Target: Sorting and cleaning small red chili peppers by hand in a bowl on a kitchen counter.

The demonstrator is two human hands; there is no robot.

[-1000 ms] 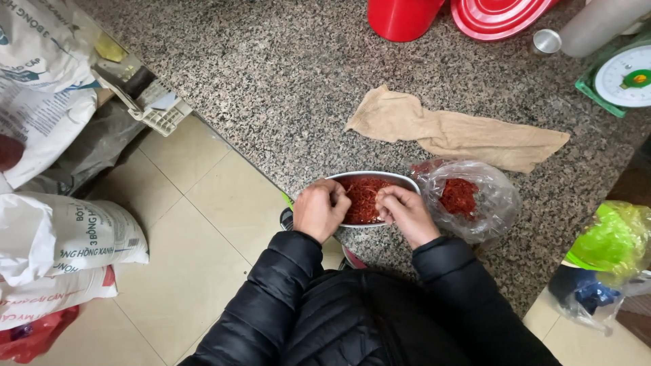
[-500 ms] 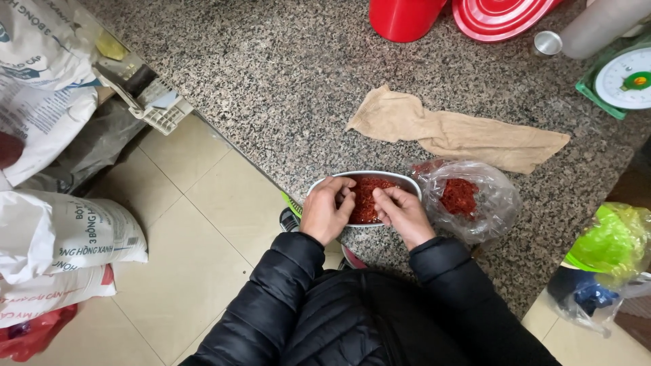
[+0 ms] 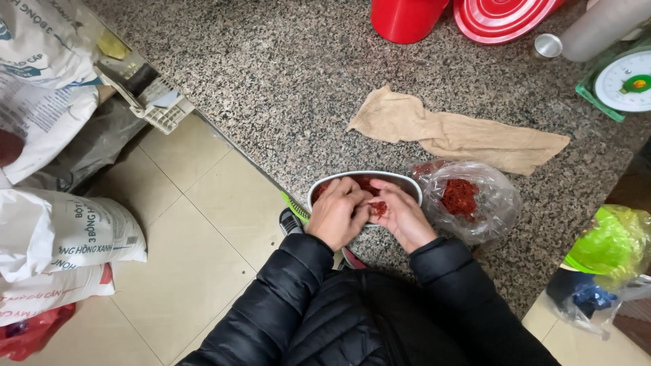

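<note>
Both hands are working red mash in a metal bowl (image 3: 400,181) on the granite surface (image 3: 285,88). The left hand (image 3: 337,213) is curling over it; the right hand (image 3: 400,215) is pinching a clump (image 3: 378,207)

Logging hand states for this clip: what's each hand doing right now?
Left hand: fingers curled into the oval metal bowl, on the red minced filling.
Right hand: pinching a small clump of red filling.

Both hands close together, left hand (image 3: 337,213) curled, right hand (image 3: 403,215) cupped
</note>
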